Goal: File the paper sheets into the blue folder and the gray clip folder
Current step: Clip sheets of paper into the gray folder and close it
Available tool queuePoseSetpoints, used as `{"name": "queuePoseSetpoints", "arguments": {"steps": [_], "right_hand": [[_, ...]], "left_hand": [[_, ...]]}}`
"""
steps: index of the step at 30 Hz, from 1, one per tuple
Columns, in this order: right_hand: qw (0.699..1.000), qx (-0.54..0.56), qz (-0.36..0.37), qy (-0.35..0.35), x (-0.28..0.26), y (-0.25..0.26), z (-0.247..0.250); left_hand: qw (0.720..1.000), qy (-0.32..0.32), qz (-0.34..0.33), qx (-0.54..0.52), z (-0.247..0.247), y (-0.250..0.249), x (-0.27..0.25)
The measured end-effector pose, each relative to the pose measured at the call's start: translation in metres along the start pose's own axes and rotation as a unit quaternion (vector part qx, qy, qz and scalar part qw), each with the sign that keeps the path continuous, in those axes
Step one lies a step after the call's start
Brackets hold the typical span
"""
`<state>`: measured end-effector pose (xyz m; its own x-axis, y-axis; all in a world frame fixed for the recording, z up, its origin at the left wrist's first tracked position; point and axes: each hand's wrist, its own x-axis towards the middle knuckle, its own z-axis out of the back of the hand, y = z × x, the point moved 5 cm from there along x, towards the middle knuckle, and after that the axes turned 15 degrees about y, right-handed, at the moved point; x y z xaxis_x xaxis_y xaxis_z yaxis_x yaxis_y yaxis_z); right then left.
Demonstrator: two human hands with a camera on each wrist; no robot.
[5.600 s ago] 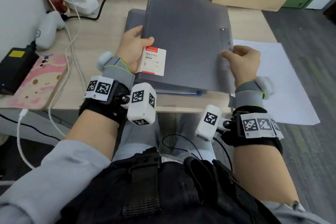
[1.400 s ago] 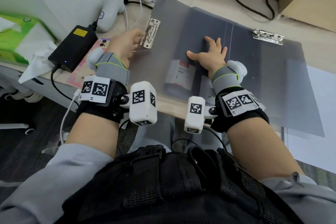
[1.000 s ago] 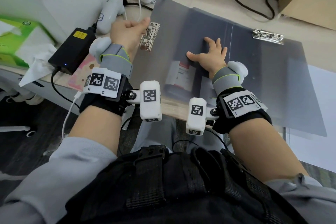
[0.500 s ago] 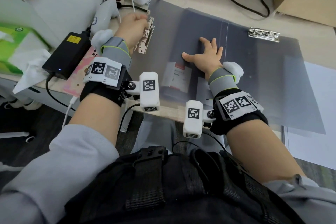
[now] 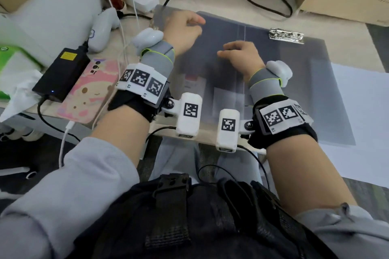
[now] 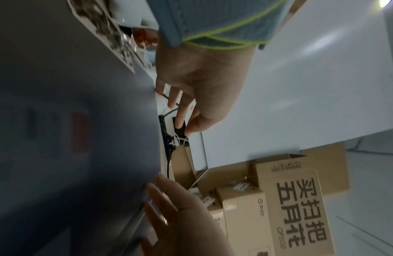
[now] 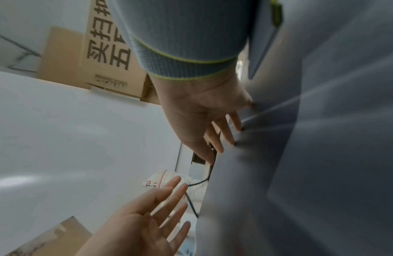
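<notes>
While the gray clip folder point(image 5: 273, 82) lies open at frame centre, both the left hand point(image 5: 183, 29) and right hand point(image 5: 242, 57) hover relaxed, grasping nothing; paper sheets point(image 5: 362, 115) lie at the right edge, nearer the right hand.

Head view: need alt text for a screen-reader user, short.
Both hands hover over a gray clip folder lying open and flat on a desk, the left hand over its left half, the right hand by the center fold, neither holding anything. A metal clip sits at the right half's far edge; white paper sheets lie under the folder at right.
</notes>
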<state>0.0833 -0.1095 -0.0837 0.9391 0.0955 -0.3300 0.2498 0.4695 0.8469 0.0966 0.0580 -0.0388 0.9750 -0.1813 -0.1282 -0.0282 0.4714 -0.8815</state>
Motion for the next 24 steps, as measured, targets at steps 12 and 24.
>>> {"name": "queuePoseSetpoints", "arguments": {"steps": [12,24], "right_hand": [[0.981,-0.094,-0.076,-0.149,-0.005,-0.045,0.130],[0.963,-0.159,-0.211,-0.062,0.016,-0.106,0.173]], "left_hand": [[0.990,0.131,0.041,-0.033,-0.117,-0.034,0.070],[0.996,0.054,0.044,-0.049,-0.166,-0.037,0.136]]}}
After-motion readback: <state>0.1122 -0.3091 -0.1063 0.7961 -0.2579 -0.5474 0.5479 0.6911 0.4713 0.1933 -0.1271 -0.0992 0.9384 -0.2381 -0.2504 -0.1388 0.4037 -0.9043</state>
